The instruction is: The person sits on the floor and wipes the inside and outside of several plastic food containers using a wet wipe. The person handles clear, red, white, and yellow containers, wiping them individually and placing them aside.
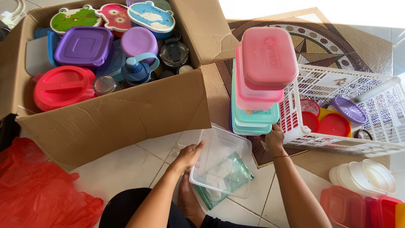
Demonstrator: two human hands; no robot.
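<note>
My left hand (188,156) grips the near-left edge of a clear square plastic container (223,158) held over the floor; a teal-and-white plastic bag (225,177) shows through it. My right hand (274,139) supports from below a tall stack of rectangular food boxes (259,80), pink ones on top and teal ones beneath. The stack stands between the cardboard box (122,118) and a white plastic basket (337,109).
The cardboard box holds several coloured lids, containers and bottles. The white basket holds red and purple round lids. White, pink and red containers (363,190) lie at the lower right. A red plastic bag (38,185) lies at the lower left. A patterned mat (320,42) covers the tiled floor.
</note>
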